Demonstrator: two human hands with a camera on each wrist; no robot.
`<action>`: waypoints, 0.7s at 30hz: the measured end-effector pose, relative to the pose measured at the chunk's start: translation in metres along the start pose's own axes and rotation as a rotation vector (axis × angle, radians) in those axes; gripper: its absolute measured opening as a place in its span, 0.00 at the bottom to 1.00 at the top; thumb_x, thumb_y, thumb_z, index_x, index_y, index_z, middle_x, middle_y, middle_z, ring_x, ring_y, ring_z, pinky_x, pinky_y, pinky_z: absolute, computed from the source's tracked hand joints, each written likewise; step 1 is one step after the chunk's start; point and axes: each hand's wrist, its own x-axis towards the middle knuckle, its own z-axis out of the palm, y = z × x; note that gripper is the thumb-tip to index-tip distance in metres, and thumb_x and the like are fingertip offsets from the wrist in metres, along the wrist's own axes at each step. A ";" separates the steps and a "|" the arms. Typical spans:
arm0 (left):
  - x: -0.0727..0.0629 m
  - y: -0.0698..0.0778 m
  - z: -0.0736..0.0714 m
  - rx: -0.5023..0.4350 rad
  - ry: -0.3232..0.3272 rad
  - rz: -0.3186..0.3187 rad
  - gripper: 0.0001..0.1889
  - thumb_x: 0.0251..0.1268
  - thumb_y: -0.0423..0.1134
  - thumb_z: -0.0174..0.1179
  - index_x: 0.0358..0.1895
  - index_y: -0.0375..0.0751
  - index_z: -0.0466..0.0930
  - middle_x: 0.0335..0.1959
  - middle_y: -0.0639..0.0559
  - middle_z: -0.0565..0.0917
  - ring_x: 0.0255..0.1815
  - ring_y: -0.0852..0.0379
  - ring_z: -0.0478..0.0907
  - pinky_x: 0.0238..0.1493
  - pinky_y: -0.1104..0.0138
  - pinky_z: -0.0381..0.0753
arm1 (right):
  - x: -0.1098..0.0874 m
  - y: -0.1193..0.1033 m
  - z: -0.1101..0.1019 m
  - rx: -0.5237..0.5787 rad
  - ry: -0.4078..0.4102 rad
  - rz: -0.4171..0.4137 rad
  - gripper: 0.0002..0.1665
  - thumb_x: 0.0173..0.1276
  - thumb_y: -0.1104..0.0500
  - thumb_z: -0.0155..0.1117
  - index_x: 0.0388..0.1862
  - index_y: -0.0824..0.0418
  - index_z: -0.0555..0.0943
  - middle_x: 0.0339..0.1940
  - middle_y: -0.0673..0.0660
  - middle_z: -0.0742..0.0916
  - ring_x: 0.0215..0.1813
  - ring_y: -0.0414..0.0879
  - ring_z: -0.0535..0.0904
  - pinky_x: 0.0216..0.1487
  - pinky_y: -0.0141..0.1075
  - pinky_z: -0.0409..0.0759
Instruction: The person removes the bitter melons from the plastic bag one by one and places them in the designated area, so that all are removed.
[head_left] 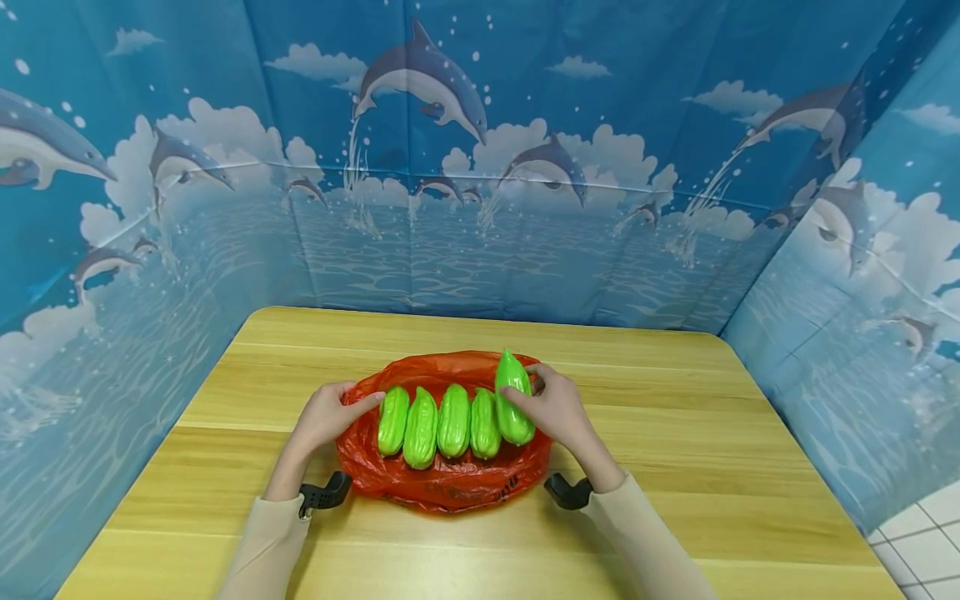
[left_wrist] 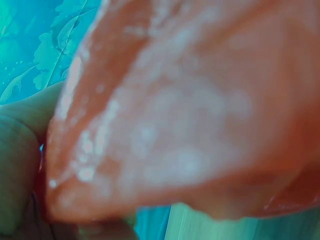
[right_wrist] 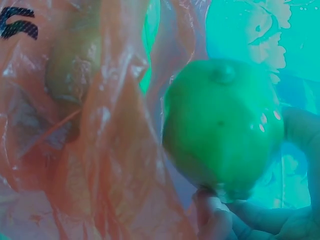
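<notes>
R. hand had fingers clamped round one green veg at the red bag's right end. L. hand pinched the bag's left rim w/ its fingers, prob. to hold the mouth wide; four other veg lay inside, on the desk.

From here I see bag on table, curtain behind bag. In bag: four vegetables in row. Over bag's right end: fifth vegetable in right hand. At bag's left edge: left hand.
</notes>
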 end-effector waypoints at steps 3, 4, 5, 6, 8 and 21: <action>0.000 -0.001 0.000 0.001 0.001 -0.001 0.24 0.59 0.59 0.62 0.27 0.38 0.76 0.14 0.48 0.76 0.16 0.51 0.77 0.21 0.63 0.77 | 0.000 0.000 -0.001 0.017 0.014 -0.002 0.30 0.60 0.43 0.67 0.52 0.64 0.77 0.29 0.56 0.80 0.26 0.47 0.73 0.26 0.38 0.72; 0.000 -0.001 0.000 0.002 0.002 -0.001 0.24 0.59 0.59 0.62 0.27 0.38 0.76 0.14 0.49 0.76 0.16 0.51 0.77 0.21 0.63 0.77 | 0.000 0.001 -0.001 0.022 0.018 -0.003 0.30 0.61 0.43 0.66 0.53 0.64 0.77 0.29 0.56 0.80 0.26 0.47 0.73 0.26 0.38 0.72; 0.000 0.000 0.000 0.004 0.002 -0.001 0.24 0.59 0.59 0.62 0.27 0.37 0.75 0.14 0.49 0.75 0.16 0.51 0.77 0.21 0.63 0.77 | 0.000 0.001 -0.002 0.025 0.022 -0.003 0.30 0.61 0.43 0.66 0.53 0.64 0.77 0.29 0.56 0.80 0.26 0.47 0.73 0.26 0.38 0.72; 0.000 0.000 0.000 0.005 0.003 -0.001 0.24 0.59 0.59 0.62 0.27 0.38 0.75 0.14 0.49 0.75 0.16 0.51 0.77 0.21 0.63 0.76 | 0.000 0.001 -0.002 0.028 0.028 -0.003 0.30 0.61 0.43 0.66 0.53 0.63 0.77 0.29 0.56 0.80 0.27 0.47 0.73 0.26 0.38 0.72; 0.000 0.001 -0.001 0.009 0.005 0.001 0.24 0.59 0.59 0.62 0.26 0.37 0.75 0.14 0.49 0.75 0.15 0.52 0.76 0.21 0.63 0.76 | 0.000 0.001 -0.003 0.032 0.038 -0.007 0.31 0.61 0.43 0.66 0.53 0.64 0.77 0.29 0.56 0.80 0.27 0.47 0.74 0.27 0.38 0.73; 0.000 0.000 -0.001 0.029 0.016 0.010 0.24 0.60 0.58 0.62 0.24 0.38 0.74 0.13 0.51 0.73 0.15 0.54 0.74 0.20 0.65 0.74 | 0.001 0.004 -0.007 0.107 0.096 -0.029 0.29 0.61 0.44 0.67 0.53 0.64 0.78 0.33 0.56 0.81 0.33 0.47 0.77 0.32 0.38 0.77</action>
